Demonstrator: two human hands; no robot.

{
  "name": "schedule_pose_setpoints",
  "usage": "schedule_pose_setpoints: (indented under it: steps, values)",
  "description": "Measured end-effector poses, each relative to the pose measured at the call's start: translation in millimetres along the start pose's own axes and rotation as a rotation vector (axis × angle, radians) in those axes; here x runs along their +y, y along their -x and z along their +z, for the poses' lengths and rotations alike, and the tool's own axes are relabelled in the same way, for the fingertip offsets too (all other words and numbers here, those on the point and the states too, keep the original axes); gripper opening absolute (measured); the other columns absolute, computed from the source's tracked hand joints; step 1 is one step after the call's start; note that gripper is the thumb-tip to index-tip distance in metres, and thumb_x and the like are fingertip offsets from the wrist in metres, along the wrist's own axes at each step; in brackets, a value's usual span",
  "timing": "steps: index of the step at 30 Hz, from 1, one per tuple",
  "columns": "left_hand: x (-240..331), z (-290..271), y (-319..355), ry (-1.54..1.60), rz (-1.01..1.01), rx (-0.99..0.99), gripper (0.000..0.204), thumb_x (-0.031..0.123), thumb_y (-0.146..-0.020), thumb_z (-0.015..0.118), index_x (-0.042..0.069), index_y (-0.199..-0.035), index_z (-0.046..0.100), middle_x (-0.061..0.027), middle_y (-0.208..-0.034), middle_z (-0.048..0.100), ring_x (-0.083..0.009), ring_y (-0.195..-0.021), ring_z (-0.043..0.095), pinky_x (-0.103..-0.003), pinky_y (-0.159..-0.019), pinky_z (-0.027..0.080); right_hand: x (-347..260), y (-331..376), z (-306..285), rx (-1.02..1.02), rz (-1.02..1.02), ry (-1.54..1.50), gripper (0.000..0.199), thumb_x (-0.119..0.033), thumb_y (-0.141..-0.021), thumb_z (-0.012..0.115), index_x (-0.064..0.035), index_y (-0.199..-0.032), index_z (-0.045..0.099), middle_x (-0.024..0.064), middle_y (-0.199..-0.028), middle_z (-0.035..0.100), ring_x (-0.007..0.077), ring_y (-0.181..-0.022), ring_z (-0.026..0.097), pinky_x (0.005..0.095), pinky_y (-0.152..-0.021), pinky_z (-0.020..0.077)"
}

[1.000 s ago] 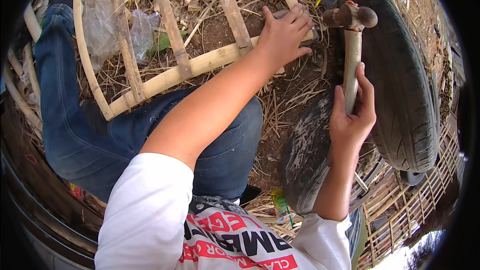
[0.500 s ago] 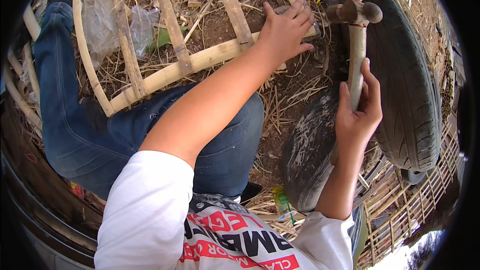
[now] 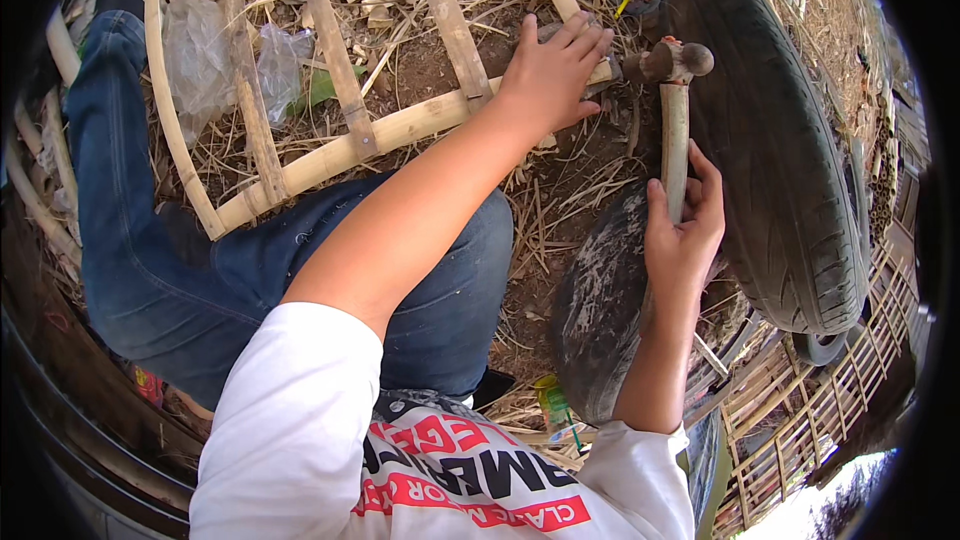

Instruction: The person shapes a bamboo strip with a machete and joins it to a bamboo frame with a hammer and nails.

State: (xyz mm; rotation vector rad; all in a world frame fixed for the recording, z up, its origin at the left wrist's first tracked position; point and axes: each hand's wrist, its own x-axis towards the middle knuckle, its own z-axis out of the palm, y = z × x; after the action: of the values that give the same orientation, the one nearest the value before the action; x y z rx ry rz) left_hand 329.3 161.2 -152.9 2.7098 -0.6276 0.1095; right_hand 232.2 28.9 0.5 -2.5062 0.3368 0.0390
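A bamboo frame (image 3: 400, 127) with a curved lower rail and several crosswise slats lies on the ground and partly over my bent leg. My left hand (image 3: 553, 65) rests on its right-hand corner, palm down, fingers spread and thumb out to the side. Under those fingers, a dark block-like piece is mostly covered. My right hand (image 3: 685, 230) grips a hammer (image 3: 674, 135) by its pale wooden handle. The rusty head has a rounded end and sits just right of the rail's end; whether they touch, I cannot tell.
Right of the hammer stands a large black tire (image 3: 775, 170). A worn, scuffed dark tire (image 3: 605, 310) lies under my right forearm. Clear plastic bags (image 3: 195, 60) and dry straw litter the dirt. A woven bamboo lattice (image 3: 800, 420) lies at lower right.
The hammer and my right hand have moved left and lower, bringing the head nearer the frame's corner. My left hand stays on that corner. The whole view has shifted slightly.
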Motion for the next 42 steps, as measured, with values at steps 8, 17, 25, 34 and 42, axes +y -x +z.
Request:
schedule_pose_setpoints:
  steps: [8, 17, 25, 34, 42]
  values:
    - [-21, -15, -1, 0.146, 0.12, -0.082, 0.114, 0.044, -0.057, 0.086, 0.011, -0.149, 0.027, -0.0048, -0.152, 0.033, -0.0215, -0.143, 0.027, -0.056, -0.109, 0.03, 0, -12, 2, -0.045, 0.014, 0.009, 0.047, -0.008, -0.086, 0.064, -0.0067, -0.13, 0.05, 0.0165, -0.081, 0.066, 0.0217, -0.073, 0.067, 0.032, -0.068, 0.0503]
    - [-30, -22, -3, 0.147, 0.186, -0.18, 0.124, 0.034, -0.05, 0.09, 0.012, -0.151, 0.021, -0.0064, -0.157, 0.023, -0.0221, -0.145, 0.02, -0.057, -0.112, 0.027, -1, -20, 3, -0.103, -0.002, -0.078, 0.051, -0.001, -0.085, 0.062, -0.0097, -0.133, 0.047, 0.0229, -0.1, 0.066, 0.0307, -0.09, 0.068, 0.0335, -0.077, 0.0507]
    - [-27, -19, 0, 0.136, 0.147, -0.169, 0.11, 0.015, -0.058, 0.083, 0.015, -0.15, 0.023, -0.003, -0.157, 0.022, -0.0193, -0.146, 0.018, -0.06, -0.112, 0.024, -14, -18, -1, -0.098, -0.092, 0.037, 0.049, 0.001, -0.085, 0.061, -0.0072, -0.132, 0.049, 0.0244, -0.12, 0.061, 0.0376, -0.112, 0.06, 0.036, -0.088, 0.0485]
    - [-29, -15, 0, 0.119, 0.126, -0.124, 0.102, 0.007, -0.063, 0.076, 0.016, -0.151, 0.024, -0.0003, -0.157, 0.023, -0.0152, -0.146, 0.017, -0.061, -0.111, 0.025, 0, -23, 17, -0.091, -0.262, 0.105, 0.045, 0.004, -0.086, 0.061, -0.0026, -0.129, 0.049, 0.0243, -0.123, 0.06, 0.0296, -0.112, 0.062, 0.0351, -0.089, 0.0485]
    - [-30, -16, 4, 0.109, 0.109, -0.162, 0.104, 0.008, -0.063, 0.077, 0.016, -0.151, 0.024, 0.001, -0.157, 0.022, -0.0146, -0.146, 0.018, -0.062, -0.111, 0.023, -18, -17, 6, -0.06, -0.223, 0.101, 0.045, 0.004, -0.086, 0.059, -0.0025, -0.128, 0.048, 0.0251, -0.126, 0.058, 0.0364, -0.108, 0.063, 0.0363, -0.087, 0.0492]
